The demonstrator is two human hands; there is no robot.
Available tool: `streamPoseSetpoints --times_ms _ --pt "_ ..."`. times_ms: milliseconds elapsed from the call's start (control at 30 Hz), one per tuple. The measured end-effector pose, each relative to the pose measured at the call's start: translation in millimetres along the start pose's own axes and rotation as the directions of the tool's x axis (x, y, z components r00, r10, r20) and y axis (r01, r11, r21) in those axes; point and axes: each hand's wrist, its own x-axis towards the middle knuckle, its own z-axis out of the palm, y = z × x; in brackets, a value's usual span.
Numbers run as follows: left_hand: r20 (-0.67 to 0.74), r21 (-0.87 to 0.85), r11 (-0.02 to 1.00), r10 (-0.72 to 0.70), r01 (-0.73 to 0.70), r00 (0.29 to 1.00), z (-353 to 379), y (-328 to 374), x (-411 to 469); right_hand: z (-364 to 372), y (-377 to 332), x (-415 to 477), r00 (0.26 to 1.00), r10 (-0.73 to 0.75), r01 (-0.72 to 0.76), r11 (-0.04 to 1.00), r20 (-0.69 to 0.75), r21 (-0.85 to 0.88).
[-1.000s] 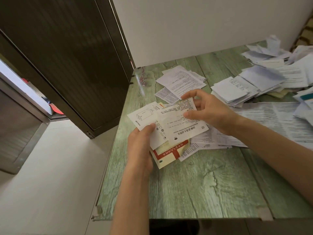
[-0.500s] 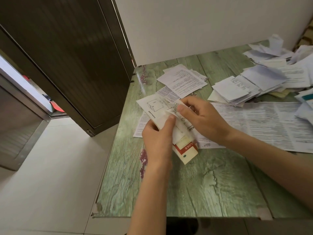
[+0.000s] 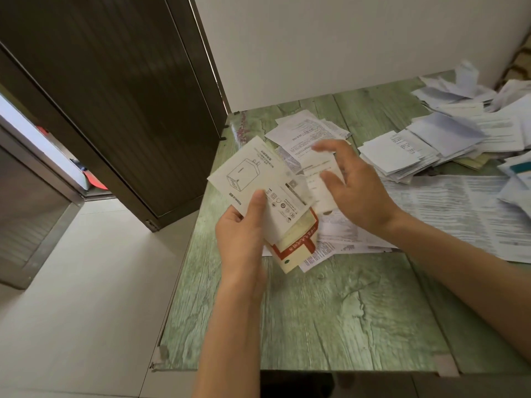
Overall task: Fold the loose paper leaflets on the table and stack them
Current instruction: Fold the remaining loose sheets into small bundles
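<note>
Your left hand [image 3: 241, 234] pinches at least 2 leaflets, the white leaflet [image 3: 258, 168] over the red-bordered leaflet [image 3: 298, 242], thumb on top, likely to keep them squared; your right hand [image 3: 353, 185] hovers open just beside them, fingers spread, above loose sheets [image 3: 307, 130] on the table [image 3: 316, 311].

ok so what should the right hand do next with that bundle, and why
Probably bring the right hand in to pinch the free edge of the charger leaflet and square it. The left hand grips it fanned askew over a red-and-cream leaflet, while the right hand hovers open beside them, holding nothing.
</note>
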Motion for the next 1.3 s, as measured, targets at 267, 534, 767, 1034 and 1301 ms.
streamPoseSetpoints --times_ms 267,534,767,1034,1301 --pt "0.133 0.148 0.989 0.000 -0.019 0.991 -5 1 -2 -10 -10 6 0.960 0.243 -0.266 0.945 0.138 0.192" --pt "0.063 0.185 0.977 0.092 -0.102 0.994 -3 -2 0 -13 -10 4 0.884 0.332 -0.401 0.900 0.328 0.168" --pt "0.055 0.190 0.972 0.128 -0.136 0.990 -4 -4 2 -14 -8 4 0.870 0.327 -0.417 0.887 0.369 0.199" --pt "0.146 0.208 0.977 0.014 -0.045 0.989 -7 1 -1 -17 3 12 0.862 0.404 -0.478 0.850 0.307 0.221" --pt "0.125 0.273 0.950 0.122 -0.152 0.985 -9 -3 3 -19 -1 10 0.880 0.332 -0.409 0.893 0.338 0.189"
